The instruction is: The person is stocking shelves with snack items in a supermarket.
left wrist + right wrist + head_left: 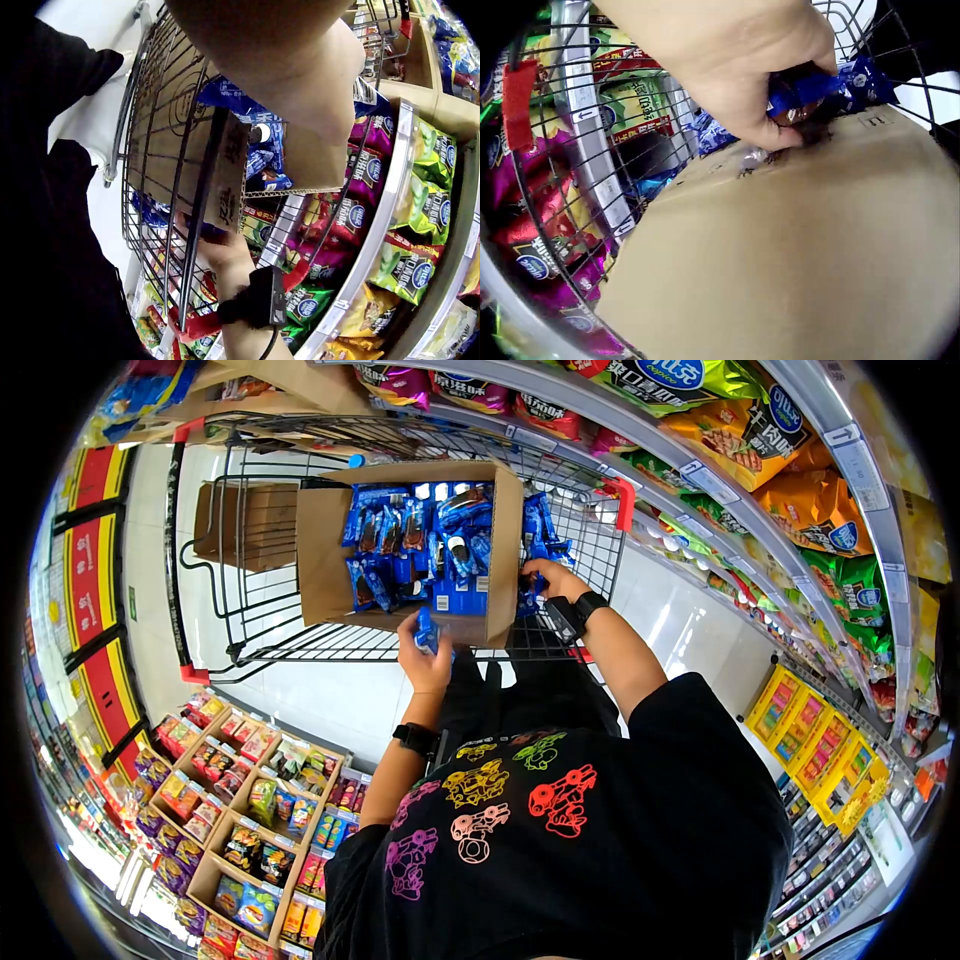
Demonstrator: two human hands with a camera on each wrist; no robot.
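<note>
A cardboard box (330,575) stands with its top open in a wire shopping cart (270,645), filled with several small blue snack packets (385,525). My left hand (425,665) holds a blue packet (427,630) over the box's near edge; in the left wrist view that hand (315,82) hides most of it. On the other side of the box, my right hand (553,578) reaches down between cardboard and cart wire, where more blue packets (540,525) lie. The right wrist view has its thumb and fingers curled round a blue packet (799,94) beside the box wall (780,247).
A second brown carton (250,525) sits further left in the cart. Shelves with bagged snacks (815,510) run close along the right. Wooden display bins (240,800) stand at the lower left, and a yellow rack (815,745) at the lower right.
</note>
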